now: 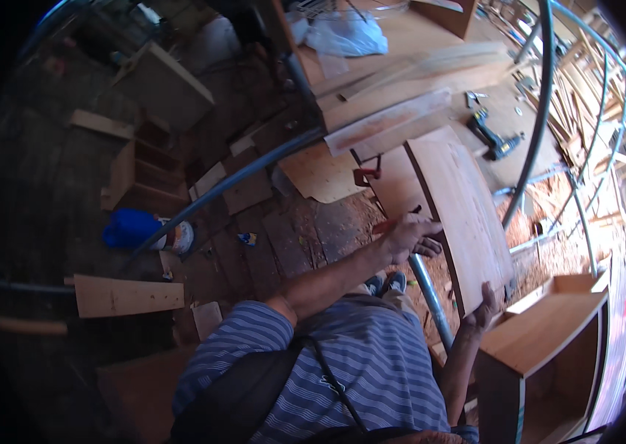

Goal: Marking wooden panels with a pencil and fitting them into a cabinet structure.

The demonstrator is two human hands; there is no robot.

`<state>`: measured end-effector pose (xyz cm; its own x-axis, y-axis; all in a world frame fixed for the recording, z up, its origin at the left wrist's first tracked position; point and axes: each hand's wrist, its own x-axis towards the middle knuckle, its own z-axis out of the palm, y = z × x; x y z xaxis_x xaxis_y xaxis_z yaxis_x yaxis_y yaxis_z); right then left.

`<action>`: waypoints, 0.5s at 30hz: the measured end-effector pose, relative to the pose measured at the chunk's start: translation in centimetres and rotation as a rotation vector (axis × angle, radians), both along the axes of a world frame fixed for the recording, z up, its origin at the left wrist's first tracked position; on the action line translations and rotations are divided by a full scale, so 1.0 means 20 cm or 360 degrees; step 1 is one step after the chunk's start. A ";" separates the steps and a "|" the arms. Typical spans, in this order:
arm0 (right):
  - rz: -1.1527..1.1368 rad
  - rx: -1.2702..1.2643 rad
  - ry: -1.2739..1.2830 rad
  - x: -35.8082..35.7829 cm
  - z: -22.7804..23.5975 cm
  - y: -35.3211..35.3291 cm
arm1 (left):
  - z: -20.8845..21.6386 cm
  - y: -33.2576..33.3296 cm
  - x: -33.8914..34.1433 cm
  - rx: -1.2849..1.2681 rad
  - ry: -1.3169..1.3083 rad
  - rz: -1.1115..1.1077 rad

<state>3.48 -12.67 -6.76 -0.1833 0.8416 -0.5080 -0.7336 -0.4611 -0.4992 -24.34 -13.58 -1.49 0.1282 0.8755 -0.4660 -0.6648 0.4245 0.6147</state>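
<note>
A pale wooden panel (462, 214) lies slanted in front of me, its dark edge facing left. My right hand (483, 311) grips the panel's near end, fingers wrapped over the edge. Beside the dark edge is my left hand (411, 238), its fingers partly stretched out and the index finger reaching the panel's side; I see nothing clearly held in it. A red clamp (365, 175) sits at the far left of a second wooden board (394, 183) under the panel. Another red piece shows just beyond my left wrist, partly hidden.
A cordless drill (496, 139) lies on the workbench (509, 107) at the far right. Metal tubes (539, 111) cross the space. A wooden cabinet (542, 333) stands near right. Left are a blue container (133, 228), a wooden shelf box (143, 176) and loose boards (128, 294). Wood shavings litter the floor.
</note>
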 end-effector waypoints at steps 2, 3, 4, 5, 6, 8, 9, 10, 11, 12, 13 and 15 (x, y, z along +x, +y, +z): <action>0.0037 -0.0018 0.0091 -0.01 -0.07 0.09 | 0.01 -0.03 -0.03 0.0142 0.0004 -0.0067; 0.0039 -0.0023 0.0123 0.01 -0.12 0.13 | 0.05 -0.05 -0.05 0.0135 0.0019 -0.0069; 0.0078 -0.0035 0.0086 0.00 -0.18 0.19 | 0.09 -0.08 -0.09 0.0116 0.0044 0.0043; 0.0111 -0.0063 0.0034 -0.01 -0.22 0.25 | 0.13 -0.13 -0.11 0.0081 0.0054 0.0148; 0.0094 -0.0065 -0.0013 -0.01 -0.27 0.29 | 0.15 -0.17 -0.13 0.0082 0.0078 0.0246; 0.0075 -0.0054 -0.0014 -0.01 -0.44 0.42 | 0.20 -0.25 -0.21 0.0096 0.0154 0.0415; 0.0077 -0.0033 0.0026 -0.01 -0.53 0.48 | 0.19 -0.29 -0.24 0.0115 0.0200 0.0492; 0.0083 0.0017 -0.0040 -0.08 -0.47 0.50 | 0.17 -0.34 -0.29 0.0111 0.0222 0.0557; 0.0090 0.0067 -0.0103 -0.16 -0.39 0.51 | 0.14 -0.39 -0.33 0.0107 0.0248 0.0622; 0.0079 0.0040 -0.0112 -0.17 -0.43 0.55 | 0.12 -0.43 -0.37 0.0080 0.0244 0.0608; 0.0146 -0.0035 -0.0062 -0.17 -0.49 0.59 | 0.08 -0.48 -0.39 0.0051 0.0255 0.0668; 0.0205 -0.0149 -0.0007 -0.19 -0.60 0.63 | 0.01 -0.58 -0.42 -0.0015 0.0276 0.0717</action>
<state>-0.23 0.00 -18.69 -0.2844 0.7601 -0.5842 -0.6633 -0.5960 -0.4526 -32.75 -25.10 -1.22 -0.3433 0.8215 -0.4553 -0.6719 0.1239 0.7302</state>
